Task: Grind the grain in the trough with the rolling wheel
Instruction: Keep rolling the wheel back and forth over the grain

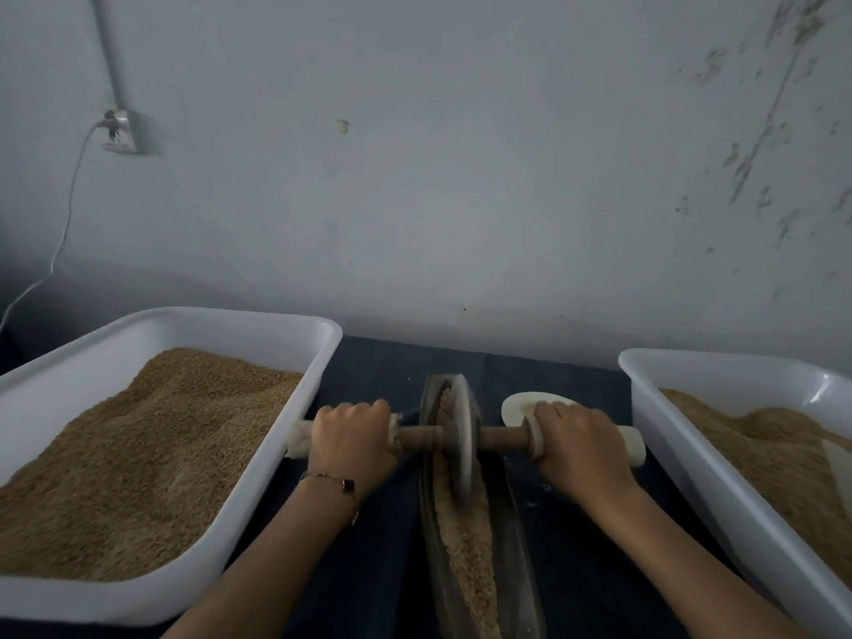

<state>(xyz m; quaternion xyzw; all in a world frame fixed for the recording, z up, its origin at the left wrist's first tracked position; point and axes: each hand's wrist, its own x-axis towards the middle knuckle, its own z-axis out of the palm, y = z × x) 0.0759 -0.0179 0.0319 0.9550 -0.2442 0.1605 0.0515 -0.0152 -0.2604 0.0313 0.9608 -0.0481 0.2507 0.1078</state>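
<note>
A long, narrow dark metal trough [518, 560] runs away from me down the middle of the table, with tan grain [465, 546] lying along its groove. A grey metal rolling wheel [458, 447] stands upright in the trough near its far end, on a wooden axle [502, 438] with pale wrapped ends. My left hand [352, 435] grips the axle's left handle. My right hand [578, 442] grips the right handle. Both palms face down, one on each side of the wheel.
A white tub [258, 458] heaped with tan grain stands at the left, and another white tub [682, 435] with grain at the right. A pale oval scoop [516, 403] lies behind my right hand. Dark blue cloth [382, 569] covers the table. The wall is close behind.
</note>
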